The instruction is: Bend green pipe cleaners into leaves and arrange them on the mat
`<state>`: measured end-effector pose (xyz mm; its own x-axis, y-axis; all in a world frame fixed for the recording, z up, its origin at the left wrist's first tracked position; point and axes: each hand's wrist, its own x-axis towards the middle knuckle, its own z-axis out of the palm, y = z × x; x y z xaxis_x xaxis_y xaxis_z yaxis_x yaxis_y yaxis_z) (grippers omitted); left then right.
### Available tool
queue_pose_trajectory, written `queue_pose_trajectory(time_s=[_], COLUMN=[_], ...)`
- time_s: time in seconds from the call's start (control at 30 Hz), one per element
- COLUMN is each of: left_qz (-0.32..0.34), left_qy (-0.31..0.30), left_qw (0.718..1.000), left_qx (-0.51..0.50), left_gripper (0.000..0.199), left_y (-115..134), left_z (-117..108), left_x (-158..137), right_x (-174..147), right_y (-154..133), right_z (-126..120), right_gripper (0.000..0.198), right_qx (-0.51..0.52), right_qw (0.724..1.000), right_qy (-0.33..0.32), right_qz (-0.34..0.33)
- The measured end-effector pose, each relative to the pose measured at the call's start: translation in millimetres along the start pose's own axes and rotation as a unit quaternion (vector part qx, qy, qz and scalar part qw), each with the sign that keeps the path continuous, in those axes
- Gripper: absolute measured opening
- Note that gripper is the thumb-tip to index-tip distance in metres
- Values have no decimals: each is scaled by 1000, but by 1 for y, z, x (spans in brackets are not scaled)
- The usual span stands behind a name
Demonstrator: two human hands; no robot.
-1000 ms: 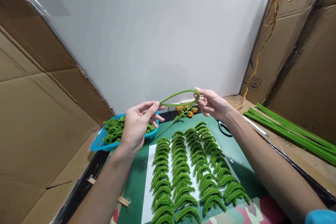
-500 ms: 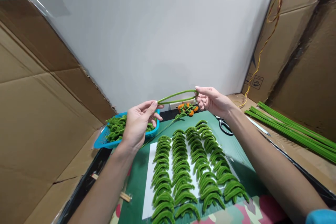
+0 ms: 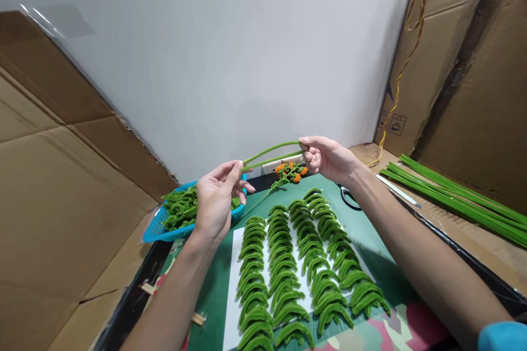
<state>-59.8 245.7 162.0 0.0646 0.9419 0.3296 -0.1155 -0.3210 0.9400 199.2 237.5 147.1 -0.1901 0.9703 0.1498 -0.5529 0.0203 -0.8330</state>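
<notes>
Held taut at chest height above a green tabletop, a fuzzy green strip runs in two strands between our left hand and our right hand. The left thumb and forefinger are clamped on the strip where its strands meet; the right fingers, thumb uppermost, are closed on its other end, hiding any fold. We judge that pulling too hard could crease the strip or drag it from the left pinch, and that dropping either wrist could nudge the curved green pieces out of line on their white sheet. By our count: two hands, one sheet, four columns of curved pieces, too tightly overlapped for us to number singly; one blue basket of more green pieces, heaped beyond counting; one orange-flowered stem at the back; one pair of scissors, partly behind our right forearm; one slim white tool; and, at right, a bundle of long green strips lying too close together to tally.
</notes>
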Motion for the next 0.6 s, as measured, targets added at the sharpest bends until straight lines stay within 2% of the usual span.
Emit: queue_pose_trajectory(time_s=[0.37,0.6], left_qz=[-26,-19], left_qy=[-4,-26], left_qw=[1000,999], left_qx=[15,35], left_gripper=[42,41], left_y=[3,1], left_z=[-5,-4], left_x=[2,-2], right_x=[-3,-4], right_y=[0,1], right_z=[1,-5], right_gripper=[47,43], right_qx=[-75,-166], right_qw=[997,984], right_qy=[-3,-7], right_qz=[-30,-57])
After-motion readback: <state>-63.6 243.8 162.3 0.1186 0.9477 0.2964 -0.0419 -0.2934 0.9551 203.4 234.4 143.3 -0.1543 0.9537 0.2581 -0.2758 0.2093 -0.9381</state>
